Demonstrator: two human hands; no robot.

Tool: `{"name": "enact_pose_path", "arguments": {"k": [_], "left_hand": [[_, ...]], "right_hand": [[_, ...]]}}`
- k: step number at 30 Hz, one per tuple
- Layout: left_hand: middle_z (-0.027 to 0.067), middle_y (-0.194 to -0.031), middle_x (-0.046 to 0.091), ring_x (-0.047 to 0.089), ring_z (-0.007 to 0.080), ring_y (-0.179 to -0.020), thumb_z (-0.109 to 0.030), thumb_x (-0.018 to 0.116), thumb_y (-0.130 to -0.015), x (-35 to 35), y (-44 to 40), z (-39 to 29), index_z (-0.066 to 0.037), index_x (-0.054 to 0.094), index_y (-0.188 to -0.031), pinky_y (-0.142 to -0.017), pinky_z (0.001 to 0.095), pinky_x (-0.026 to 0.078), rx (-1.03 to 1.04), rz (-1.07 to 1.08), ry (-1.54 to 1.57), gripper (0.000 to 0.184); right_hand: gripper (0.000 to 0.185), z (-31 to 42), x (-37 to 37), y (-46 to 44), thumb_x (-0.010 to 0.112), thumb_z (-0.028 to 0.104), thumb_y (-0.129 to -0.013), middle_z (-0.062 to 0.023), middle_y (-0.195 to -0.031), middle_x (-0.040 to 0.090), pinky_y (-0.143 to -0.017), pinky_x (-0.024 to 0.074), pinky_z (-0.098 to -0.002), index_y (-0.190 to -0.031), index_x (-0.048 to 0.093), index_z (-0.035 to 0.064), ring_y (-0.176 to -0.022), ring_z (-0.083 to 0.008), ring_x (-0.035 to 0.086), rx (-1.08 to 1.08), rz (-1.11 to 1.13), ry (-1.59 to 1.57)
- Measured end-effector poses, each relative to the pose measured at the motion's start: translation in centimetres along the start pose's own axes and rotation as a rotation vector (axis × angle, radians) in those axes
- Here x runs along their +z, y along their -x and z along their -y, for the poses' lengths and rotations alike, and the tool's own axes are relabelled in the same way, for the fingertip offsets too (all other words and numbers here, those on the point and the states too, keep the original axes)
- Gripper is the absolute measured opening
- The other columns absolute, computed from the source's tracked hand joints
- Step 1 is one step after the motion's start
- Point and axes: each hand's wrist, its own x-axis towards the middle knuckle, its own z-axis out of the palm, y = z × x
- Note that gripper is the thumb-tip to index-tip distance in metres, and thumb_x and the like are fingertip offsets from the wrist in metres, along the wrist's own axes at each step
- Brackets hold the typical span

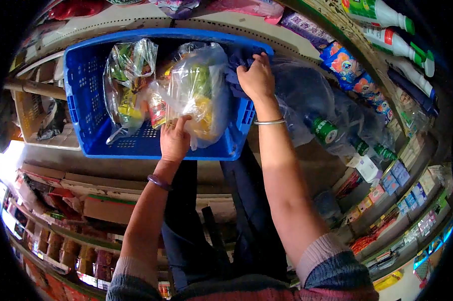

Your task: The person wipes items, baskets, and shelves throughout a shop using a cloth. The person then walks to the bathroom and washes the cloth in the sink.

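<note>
A blue plastic basket (pixel 169 33) with perforated walls stands in front of my legs. Inside lie a clear plastic bag (pixel 199 85) of green and yellow items and, to its left, another clear bag (pixel 131 75) with colourful packets. My left hand (pixel 175 139) is at the near edge of the fuller bag, its fingers bent against the plastic; a ring shows on one finger. At the basket's right end, my right hand (pixel 257 78) grips a bunched dark blue cloth (pixel 235 75). Part of that cloth is hidden beneath the fingers.
Large bottles with green caps (pixel 323 129), wrapped in clear plastic, stand right of the basket. Blue and orange packets (pixel 344 65) and white spray bottles (pixel 392 42) line the upper right shelf. A tan crate (pixel 33 113) is at the left. Stocked shelves surround my legs.
</note>
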Motion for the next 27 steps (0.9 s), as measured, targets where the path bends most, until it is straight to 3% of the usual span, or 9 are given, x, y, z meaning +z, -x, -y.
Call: {"name": "enact_pose_path", "arguments": {"k": [6,7,11,15,16,19,22,26,27], "left_hand": [[0.0129,-0.09,0.061,0.056,0.0338,-0.089,0.002,0.051,-0.069,-0.4,-0.3,-0.5,-0.011,0.053,-0.105,-0.081,0.0428,0.043,-0.047,0.077,-0.007,0.038],[0.013,-0.09,0.061,0.056,0.0338,-0.089,0.002,0.052,-0.069,-0.3,-0.2,-0.5,-0.012,0.053,-0.105,-0.081,0.0427,0.043,-0.053,0.083,-0.008,0.038],[0.0115,-0.088,0.059,0.055,0.0317,-0.09,0.001,0.051,-0.065,0.1,0.0,0.2,-0.014,0.053,-0.106,-0.081,0.0414,0.041,-0.011,0.027,0.012,0.044],[0.0111,-0.088,0.059,0.055,0.0317,-0.089,0.001,0.052,-0.065,0.6,0.2,-0.3,-0.014,0.054,-0.105,-0.081,0.0418,0.041,-0.048,0.046,0.01,0.043],[0.0109,-0.087,0.059,0.055,0.0318,-0.089,0.001,0.052,-0.065,0.5,-0.1,-0.2,-0.014,0.054,-0.104,-0.081,0.0419,0.041,-0.057,0.047,0.013,0.042],[0.0097,-0.086,0.059,0.055,0.0309,-0.089,0.001,0.052,-0.065,0.5,-0.3,0.6,-0.014,0.055,-0.103,-0.08,0.0416,0.041,-0.012,0.004,-0.018,0.04],[0.009,-0.085,0.058,0.054,0.03,-0.087,0.001,0.052,-0.066,0.4,-0.1,-0.1,-0.014,0.056,-0.102,-0.079,0.0413,0.041,0.031,-0.019,-0.028,0.039],[0.0085,-0.085,0.058,0.054,0.0294,-0.088,0.002,0.053,-0.066,0.9,0.6,0.1,-0.014,0.056,-0.101,-0.077,0.041,0.04,0.005,-0.029,-0.017,0.039],[0.0084,-0.085,0.058,0.054,0.0292,-0.088,0.002,0.053,-0.065,0.9,0.6,-0.1,-0.014,0.056,-0.101,-0.076,0.0409,0.04,0.004,-0.037,-0.027,0.039]], "right_hand": [[0.052,0.3,0.3,1.6,0.056,0.027,-0.079,-0.027,-0.13,0.04,-0.101,0.0349,-0.0404,-0.118,0.047,-0.0047,-0.123,-0.0368,0.039,0.123,0.104,-0.108],[0.05,-0.1,1.7,2.4,0.058,0.026,-0.078,-0.0267,-0.126,0.043,-0.099,0.0363,-0.0404,-0.116,0.047,-0.0047,-0.119,-0.0372,0.043,0.008,-0.088,-0.034],[0.052,0.5,0.7,1.1,0.058,0.029,-0.078,-0.0285,-0.119,0.05,-0.092,0.0418,-0.0416,-0.114,0.05,-0.0077,-0.11,-0.041,0.05,0.144,0.052,-0.183],[0.057,-2.1,2.1,3.7,0.049,0.044,-0.081,-0.0315,-0.098,0.06,-0.087,0.0448,-0.048,-0.098,0.062,-0.0086,-0.093,-0.0448,0.058,0.34,0.521,-0.44],[0.058,-3.0,3.7,5.1,0.05,0.044,-0.08,-0.0307,-0.105,0.058,-0.09,0.0421,-0.0473,-0.105,0.059,-0.0072,-0.101,-0.0451,0.054,0.3,0.511,-0.139],[0.063,-5.0,2.5,10.3,0.052,0.042,-0.077,-0.0324,-0.117,0.05,-0.096,0.0376,-0.0464,-0.118,0.049,-0.0059,-0.109,-0.0443,0.05,0.261,0.519,-0.256],[0.049,-3.4,-1.4,10.3,0.054,0.02,-0.078,-0.0304,-0.112,0.053,-0.093,0.0389,-0.045,-0.118,0.047,-0.0067,-0.102,-0.0444,0.053,0.165,0.119,-0.421],[0.05,-1.1,-4.4,3.7,0.052,0.01,-0.079,-0.0265,-0.116,0.051,-0.096,0.0355,-0.0402,-0.124,0.04,-0.0081,-0.108,-0.0391,0.049,-0.191,-0.438,-0.293],[0.055,-1.5,-3.1,1.4,0.053,0.01,-0.078,-0.0289,-0.122,0.044,-0.099,0.032,-0.0434,-0.127,0.037,-0.0079,-0.113,-0.0418,0.042,-0.169,-0.354,-0.21]]}}
